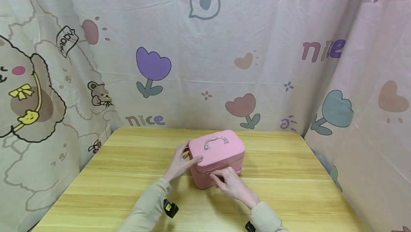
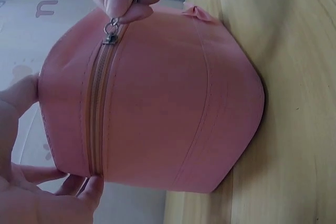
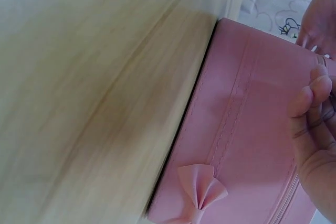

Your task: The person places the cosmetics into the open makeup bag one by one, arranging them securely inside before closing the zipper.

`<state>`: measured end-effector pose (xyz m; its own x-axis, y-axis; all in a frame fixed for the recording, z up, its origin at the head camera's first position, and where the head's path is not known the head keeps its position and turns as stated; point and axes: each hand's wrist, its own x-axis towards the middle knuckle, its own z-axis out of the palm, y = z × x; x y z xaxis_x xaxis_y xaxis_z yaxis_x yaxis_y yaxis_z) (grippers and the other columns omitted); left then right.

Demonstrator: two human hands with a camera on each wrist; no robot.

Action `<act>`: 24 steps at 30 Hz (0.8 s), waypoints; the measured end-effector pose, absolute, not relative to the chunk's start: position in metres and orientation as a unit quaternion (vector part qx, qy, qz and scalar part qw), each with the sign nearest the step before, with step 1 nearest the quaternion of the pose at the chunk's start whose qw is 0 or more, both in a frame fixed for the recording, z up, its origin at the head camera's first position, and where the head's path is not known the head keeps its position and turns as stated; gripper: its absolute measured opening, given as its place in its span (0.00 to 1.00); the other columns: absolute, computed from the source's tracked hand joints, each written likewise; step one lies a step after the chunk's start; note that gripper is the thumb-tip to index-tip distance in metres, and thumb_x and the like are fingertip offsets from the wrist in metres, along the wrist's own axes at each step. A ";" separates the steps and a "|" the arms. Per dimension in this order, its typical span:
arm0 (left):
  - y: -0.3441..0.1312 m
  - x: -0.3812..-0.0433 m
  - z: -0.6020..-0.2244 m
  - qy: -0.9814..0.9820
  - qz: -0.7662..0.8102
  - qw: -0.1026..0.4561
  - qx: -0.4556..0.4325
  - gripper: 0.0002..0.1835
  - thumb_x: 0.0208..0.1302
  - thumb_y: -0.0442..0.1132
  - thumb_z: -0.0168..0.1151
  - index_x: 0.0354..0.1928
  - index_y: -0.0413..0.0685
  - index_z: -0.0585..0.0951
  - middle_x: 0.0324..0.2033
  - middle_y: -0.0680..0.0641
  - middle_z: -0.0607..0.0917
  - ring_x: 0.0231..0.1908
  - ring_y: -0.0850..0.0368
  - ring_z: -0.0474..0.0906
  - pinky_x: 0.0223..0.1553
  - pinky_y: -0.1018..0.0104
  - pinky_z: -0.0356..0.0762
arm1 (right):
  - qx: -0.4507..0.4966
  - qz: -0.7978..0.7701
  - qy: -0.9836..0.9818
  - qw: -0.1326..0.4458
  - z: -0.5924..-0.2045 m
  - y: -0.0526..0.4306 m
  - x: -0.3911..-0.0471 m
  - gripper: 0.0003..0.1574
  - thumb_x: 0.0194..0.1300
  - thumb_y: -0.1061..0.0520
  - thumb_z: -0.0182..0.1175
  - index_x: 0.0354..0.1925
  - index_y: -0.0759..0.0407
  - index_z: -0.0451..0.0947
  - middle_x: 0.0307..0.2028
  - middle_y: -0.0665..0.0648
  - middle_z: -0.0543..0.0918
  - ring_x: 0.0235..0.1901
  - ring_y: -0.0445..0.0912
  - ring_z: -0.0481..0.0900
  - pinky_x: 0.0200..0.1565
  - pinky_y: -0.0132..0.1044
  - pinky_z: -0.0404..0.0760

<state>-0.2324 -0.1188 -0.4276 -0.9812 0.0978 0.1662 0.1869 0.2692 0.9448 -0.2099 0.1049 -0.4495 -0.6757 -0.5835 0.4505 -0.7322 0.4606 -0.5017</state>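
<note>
A pink cosmetic case (image 1: 218, 151) with a silver top handle (image 1: 216, 139) stands on the wooden table, turned at an angle. My left hand (image 1: 179, 162) grips the lid's left end, thumb on the top edge and fingers on the side. With thumb and forefinger, my right hand (image 1: 232, 185) pinches the zipper pull (image 2: 111, 24) near the front left corner. In the left wrist view, the zipper (image 2: 97, 103) runs from its slider toward the left hand's fingers. A pink bow (image 3: 199, 187) decorates the front, below the zipper line.
The wooden table (image 1: 128, 164) extends around the case on all sides. Printed curtains (image 1: 192, 46) hang behind the table and along both sides. Each forearm has a black wrist camera, such as the left one (image 1: 171, 208).
</note>
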 end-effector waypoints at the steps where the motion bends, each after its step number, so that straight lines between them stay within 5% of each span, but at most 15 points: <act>1: -0.119 -0.233 -0.428 -0.795 -0.599 0.037 -0.093 0.52 0.58 0.42 0.74 0.76 0.31 0.54 0.74 0.27 0.56 0.72 0.31 0.60 0.75 0.42 0.61 | 0.389 0.343 -0.847 0.111 -0.449 0.105 -0.210 0.25 0.73 0.58 0.58 0.16 0.50 0.71 0.12 0.43 0.72 0.14 0.23 0.62 0.19 0.19 0.62; 12: -0.121 -0.232 -0.426 -0.798 -0.594 0.033 -0.097 0.51 0.58 0.41 0.73 0.76 0.32 0.55 0.73 0.28 0.58 0.72 0.32 0.62 0.75 0.42 0.62 | 0.404 0.322 -0.842 0.154 -0.452 0.109 -0.214 0.25 0.70 0.61 0.60 0.16 0.51 0.69 0.11 0.42 0.69 0.17 0.23 0.58 0.18 0.16 0.55; 24: -0.122 -0.234 -0.425 -0.796 -0.597 0.025 -0.097 0.51 0.58 0.42 0.74 0.76 0.32 0.54 0.74 0.28 0.57 0.72 0.31 0.61 0.75 0.42 0.62 | 0.392 0.343 -0.841 0.145 -0.451 0.136 -0.223 0.20 0.70 0.63 0.59 0.19 0.55 0.76 0.12 0.46 0.74 0.16 0.22 0.59 0.17 0.16 0.61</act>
